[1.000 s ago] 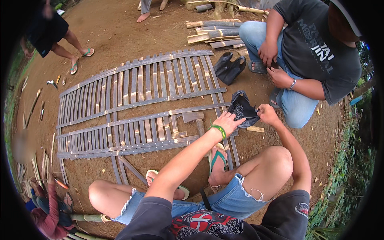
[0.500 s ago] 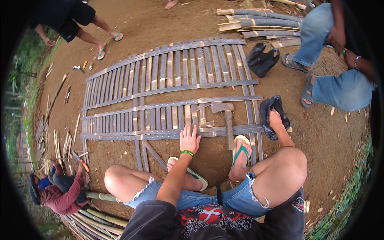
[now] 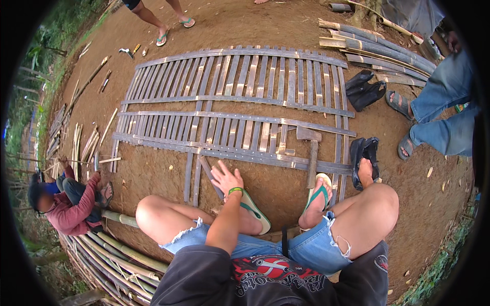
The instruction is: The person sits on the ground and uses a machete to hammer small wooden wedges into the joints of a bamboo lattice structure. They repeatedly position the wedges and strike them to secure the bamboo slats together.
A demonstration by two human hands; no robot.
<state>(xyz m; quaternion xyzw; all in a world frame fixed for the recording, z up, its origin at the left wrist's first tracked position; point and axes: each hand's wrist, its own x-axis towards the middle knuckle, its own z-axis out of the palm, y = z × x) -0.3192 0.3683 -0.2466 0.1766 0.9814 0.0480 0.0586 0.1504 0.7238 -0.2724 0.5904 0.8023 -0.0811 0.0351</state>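
Observation:
My left hand (image 3: 227, 179) hovers over the dirt in front of my left foot, fingers spread and holding nothing. Beside it lies a short dark bamboo strip (image 3: 210, 176). My right hand (image 3: 365, 171) is inside a black plastic bag (image 3: 358, 151), which hides its fingers. A bamboo frame of nailed dark slats (image 3: 245, 106) lies on the ground before me in two sections. An axe (image 3: 308, 133) with a wooden handle rests on the near section, its handle end close to my right sandal (image 3: 317, 198).
Split bamboo (image 3: 377, 47) is piled at the far right, near another black bag (image 3: 363, 92) and a person in jeans (image 3: 444, 102). At the left, a crouching person (image 3: 74, 204) works beside stacked bamboo poles (image 3: 117, 255). Another person's legs (image 3: 161, 20) stand beyond the frame.
My left hand has drawn back from the frame's near edge. The person in jeans at the right has straightened up. My view has shifted, moving the frame rightward.

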